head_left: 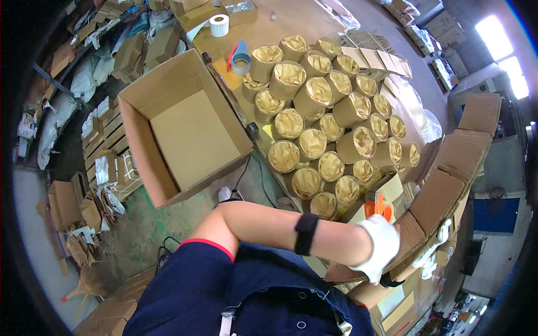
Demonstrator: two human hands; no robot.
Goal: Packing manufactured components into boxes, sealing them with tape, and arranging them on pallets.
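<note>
Cardboard carton [443,196] first: it curves from two o'clock down to five, its creased flaps tilted up beside the table [297,22]. I judge the step in hand to be handling this carton, and from my remote seat the next move calls for a balanced hold on both sides before anything is turned or unfolded. My left hand [381,246], gloved in white, reaches across to four o'clock and lies against the carton's near side; its fingers are hidden, so I can't tell how tightly it closes. My right hand [434,246], just outside it, shows a glove along the far side, partly covered; its grip I can't tell either. Just above the left glove sits an orange tape dispenser [378,207], which I'd take care not to knock. Paper-topped cylinders [330,127] crowd the tabletop around two o'clock. Near half past eleven stands a blue dispenser [240,59], with a white roll [219,25] beyond. At ten o'clock a box [193,131] gapes open, with bare inside walls.
</note>
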